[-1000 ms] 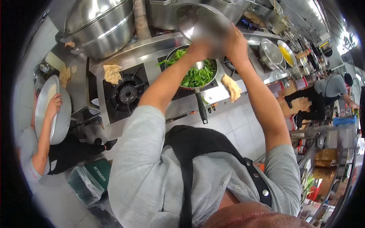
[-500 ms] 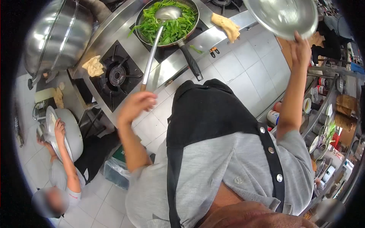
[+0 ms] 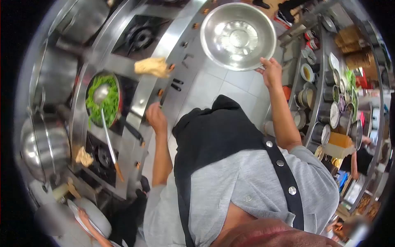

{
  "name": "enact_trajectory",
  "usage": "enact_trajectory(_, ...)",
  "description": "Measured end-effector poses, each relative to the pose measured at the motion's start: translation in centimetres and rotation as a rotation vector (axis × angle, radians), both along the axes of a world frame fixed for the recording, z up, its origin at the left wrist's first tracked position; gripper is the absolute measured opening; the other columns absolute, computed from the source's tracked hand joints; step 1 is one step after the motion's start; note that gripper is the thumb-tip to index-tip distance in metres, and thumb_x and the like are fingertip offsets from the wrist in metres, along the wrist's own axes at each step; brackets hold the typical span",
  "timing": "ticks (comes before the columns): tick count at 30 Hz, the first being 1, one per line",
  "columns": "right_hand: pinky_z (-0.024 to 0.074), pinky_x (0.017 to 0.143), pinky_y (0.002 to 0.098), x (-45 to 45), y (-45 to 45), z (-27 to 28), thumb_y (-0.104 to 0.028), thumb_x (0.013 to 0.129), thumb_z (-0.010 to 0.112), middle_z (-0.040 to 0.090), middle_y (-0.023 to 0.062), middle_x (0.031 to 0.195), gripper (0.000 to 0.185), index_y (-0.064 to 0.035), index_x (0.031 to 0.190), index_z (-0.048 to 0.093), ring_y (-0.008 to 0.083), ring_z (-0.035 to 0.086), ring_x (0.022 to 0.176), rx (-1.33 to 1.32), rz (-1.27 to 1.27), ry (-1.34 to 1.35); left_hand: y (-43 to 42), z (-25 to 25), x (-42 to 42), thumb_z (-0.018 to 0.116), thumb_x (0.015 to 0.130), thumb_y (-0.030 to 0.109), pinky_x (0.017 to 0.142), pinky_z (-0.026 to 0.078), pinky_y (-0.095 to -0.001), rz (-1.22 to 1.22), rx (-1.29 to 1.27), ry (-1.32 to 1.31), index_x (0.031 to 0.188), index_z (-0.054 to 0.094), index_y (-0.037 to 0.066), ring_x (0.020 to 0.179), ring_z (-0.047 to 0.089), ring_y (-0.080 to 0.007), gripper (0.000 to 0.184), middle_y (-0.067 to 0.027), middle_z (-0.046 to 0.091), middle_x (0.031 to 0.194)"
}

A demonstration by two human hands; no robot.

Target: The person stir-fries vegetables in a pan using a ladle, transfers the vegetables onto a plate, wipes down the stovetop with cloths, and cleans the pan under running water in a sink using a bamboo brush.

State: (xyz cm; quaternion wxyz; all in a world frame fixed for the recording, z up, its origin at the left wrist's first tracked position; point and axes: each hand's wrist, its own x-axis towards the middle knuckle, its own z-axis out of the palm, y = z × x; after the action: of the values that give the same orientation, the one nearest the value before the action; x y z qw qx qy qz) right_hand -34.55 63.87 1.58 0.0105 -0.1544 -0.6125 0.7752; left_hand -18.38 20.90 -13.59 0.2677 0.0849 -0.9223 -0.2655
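Observation:
My right hand point(image 3: 270, 72) grips the rim of a large, shiny steel bowl point(image 3: 238, 37), tilted so that I look into it; nothing shows inside. My left hand point(image 3: 157, 118) hangs by the stove's front edge with fingers curled and nothing visible in them, close to a burner knob point(image 3: 160, 92). A black-handled frying pan point(image 3: 120, 99) sits on a burner to its left. Leafy greens point(image 3: 108, 109) fill the pan. A long ladle point(image 3: 108, 136) rests in them, its wooden handle end sticking out over the stove front.
Folded tan cloths point(image 3: 152, 67) point(image 3: 84, 157) lie on the stove. A big steel pot point(image 3: 45, 148) stands at the left. Shelves with pots and bowls point(image 3: 329, 115) run along the right. At lower left, a co-worker's hand point(image 3: 83, 217) holds a large pale basin point(image 3: 96, 214).
My view has turned, so the stove now lies to the left. The steel bowl is now farther into view, before me. My left hand is now away from the ladle handle, by the stove front.

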Motion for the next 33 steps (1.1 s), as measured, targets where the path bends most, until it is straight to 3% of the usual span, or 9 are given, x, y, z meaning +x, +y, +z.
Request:
enact_trajectory(4, 0.0596, 0.069, 0.039, -1.7, 3.9, -1.9, -0.007, 0.084, 0.06, 0.063, 0.0124, 0.093, 0.022, 0.005, 0.103, 0.058, 0.0248, 0.065, 0.081, 0.089, -0.14, -0.044, 5.1, 14.5, -4.5, 0.056, 0.085, 0.0, 0.085, 0.047, -0.0381, -0.034, -0.373, 0.145, 0.107, 0.064, 0.0, 0.099, 0.06, -0.0298, 0.023, -0.0141, 0.063, 0.105)
enact_trajectory(5, 0.0594, 0.068, 0.0402, -2.2, 4.3, -1.8, -0.006, 0.084, 0.06, 0.063, 0.0127, 0.093, 0.022, 0.0051, 0.102, 0.057, 0.025, 0.065, 0.081, -0.014, -0.16, -0.047, 4.4, 18.6, -5.7, 0.056, 0.087, 0.003, 0.088, 0.047, -0.0391, -0.081, -0.038, 0.341, 0.108, 0.063, -0.001, 0.099, 0.059, -0.0303, 0.022, -0.0144, 0.063, 0.105)
enact_trajectory(7, 0.059, 0.067, 0.0417, -3.5, 5.5, -1.5, -0.005, 0.085, 0.059, 0.062, 0.0135, 0.093, 0.02, 0.0051, 0.101, 0.057, 0.0253, 0.065, 0.08, -0.116, -0.162, -0.05, -3.7, 21.2, -7.3, 0.052, 0.091, 0.007, 0.09, 0.046, -0.0387, 0.134, -0.493, 0.36, 0.112, 0.061, -0.001, 0.1, 0.06, -0.0297, 0.024, -0.0151, 0.063, 0.111)
enact_trajectory(8, 0.0587, 0.067, 0.0421, -4.5, 6.1, -1.8, -0.005, 0.085, 0.059, 0.062, 0.0139, 0.093, 0.018, 0.005, 0.1, 0.057, 0.0254, 0.065, 0.08, -0.117, -0.171, -0.057, -6.3, 22.9, -7.8, 0.054, 0.091, 0.012, 0.097, 0.042, -0.0394, 0.161, -0.162, 0.15, 0.122, 0.056, -0.002, 0.11, 0.056, -0.0326, 0.034, -0.0186, 0.059, 0.122)
enact_trajectory(12, 0.0577, 0.069, 0.043, -8.5, 8.9, -1.1, -0.004, 0.085, 0.057, 0.062, 0.0148, 0.096, 0.017, 0.0045, 0.1, 0.056, 0.0259, 0.064, 0.082, -0.167, -0.249, -0.101, -8.2, 25.6, -10.4, 0.058, 0.091, 0.024, 0.104, 0.035, -0.0388, 0.392, -0.476, 0.042, 0.128, 0.052, -0.002, 0.12, 0.049, -0.0328, 0.045, -0.022, 0.053, 0.128)
enact_trajectory(17, 0.0567, 0.076, 0.0447, -14.4, 15.1, -2.2, -0.002, 0.085, 0.056, 0.059, 0.0154, 0.1, 0.022, 0.0046, 0.106, 0.053, 0.0272, 0.063, 0.088, -0.367, -0.324, -0.094, 5.1, 17.6, -22.0, 0.052, 0.091, 0.015, 0.096, 0.04, -0.0352, -0.161, 0.468, -0.375, 0.118, 0.057, -0.001, 0.107, 0.055, -0.0259, 0.033, -0.0127, 0.062, 0.112)
enact_trajectory(22, 0.0563, 0.08, 0.0459, -19.8, 24.1, -0.1, -0.001, 0.084, 0.056, 0.057, 0.0163, 0.101, 0.026, 0.0064, 0.109, 0.051, 0.0272, 0.062, 0.09, -0.457, -0.535, 0.05, 23.7, 14.1, -34.0, 0.059, 0.088, 0.025, 0.089, 0.047, -0.038, -0.969, 0.029, -1.18, 0.127, 0.051, 0.002, 0.106, 0.061, -0.0333, 0.046, -0.0196, 0.063, 0.114)
enact_trajectory(24, 0.0564, 0.081, 0.0459, -21.6, 28.8, 1.0, 0.0, 0.083, 0.055, 0.057, 0.0169, 0.101, 0.026, 0.0072, 0.108, 0.051, 0.0281, 0.061, 0.092, -0.457, -0.625, 0.102, 26.6, 5.4, -40.6, 0.06, 0.088, 0.026, 0.089, 0.047, -0.0383, -0.925, 0.198, -1.203, 0.126, 0.053, 0.001, 0.105, 0.061, -0.0351, 0.046, -0.0203, 0.063, 0.112)
enact_trajectory(33, 0.0537, 0.088, 0.0527, -35.1, 56.2, 3.9, 0.006, 0.08, 0.053, 0.05, 0.0162, 0.093, 0.011, 0.0045, 0.09, 0.05, 0.0312, 0.056, 0.085, -0.649, -0.788, 0.333, 43.1, 12.3, -53.7, 0.058, 0.088, 0.025, 0.089, 0.047, -0.0408, -0.866, 0.034, -0.71, 0.125, 0.053, 0.001, 0.104, 0.06, -0.0386, 0.044, -0.0254, 0.061, 0.114)
